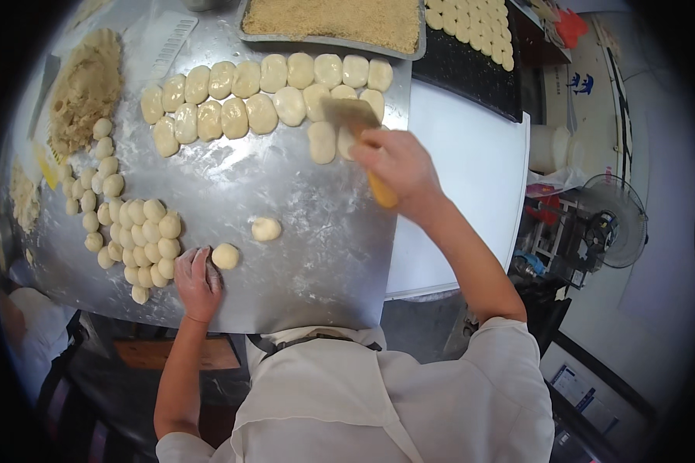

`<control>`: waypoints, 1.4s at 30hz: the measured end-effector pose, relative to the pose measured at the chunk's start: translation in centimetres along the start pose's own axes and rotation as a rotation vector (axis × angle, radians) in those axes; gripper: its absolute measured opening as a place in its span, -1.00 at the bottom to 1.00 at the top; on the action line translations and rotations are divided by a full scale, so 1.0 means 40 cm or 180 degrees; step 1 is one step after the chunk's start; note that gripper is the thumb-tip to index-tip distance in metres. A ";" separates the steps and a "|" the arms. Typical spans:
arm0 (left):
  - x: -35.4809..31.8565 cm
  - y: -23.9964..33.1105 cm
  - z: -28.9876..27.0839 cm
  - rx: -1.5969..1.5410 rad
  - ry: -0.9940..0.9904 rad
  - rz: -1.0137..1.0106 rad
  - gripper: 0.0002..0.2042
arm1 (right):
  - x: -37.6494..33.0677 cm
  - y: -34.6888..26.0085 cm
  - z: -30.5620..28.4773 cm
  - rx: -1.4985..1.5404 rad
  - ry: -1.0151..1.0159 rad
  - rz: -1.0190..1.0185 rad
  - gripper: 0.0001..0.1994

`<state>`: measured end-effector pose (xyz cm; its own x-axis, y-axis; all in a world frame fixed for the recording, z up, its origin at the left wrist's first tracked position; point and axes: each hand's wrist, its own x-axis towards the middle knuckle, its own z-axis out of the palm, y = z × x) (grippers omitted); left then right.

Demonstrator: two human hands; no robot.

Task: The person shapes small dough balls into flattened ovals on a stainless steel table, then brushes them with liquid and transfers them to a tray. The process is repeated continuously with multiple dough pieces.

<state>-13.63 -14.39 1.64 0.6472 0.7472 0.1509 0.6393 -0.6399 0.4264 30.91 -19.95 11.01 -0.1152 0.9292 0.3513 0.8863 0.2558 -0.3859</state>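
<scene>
Head view: blue print (pixel 581 83) to my right is too small to read. My right hand (pixel 401 167) grips a yellow-handled brush (pixel 351 113) over flattened dough pieces (pixel 262 114) on the desk (pixel 262 181); my left hand (pixel 198 282), fingers curled, sits between clustered dough balls (pixel 137 234) and a loose ball (pixel 225 256), its hold I cannot tell.

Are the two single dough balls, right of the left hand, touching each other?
Apart. The head view plainly shows metal table between the nearer ball and the farther ball.
</scene>
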 end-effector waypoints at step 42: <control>0.018 0.015 -0.008 -0.0077 0.0121 0.0103 -0.60 | -0.073 -0.070 -0.070 0.0591 0.1643 0.2096 -0.80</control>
<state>-12.92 -14.20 2.31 0.6508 0.7328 0.1987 0.6077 -0.6597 0.4422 30.01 -24.14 13.45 0.6558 0.6773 0.3336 0.6080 -0.2118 -0.7652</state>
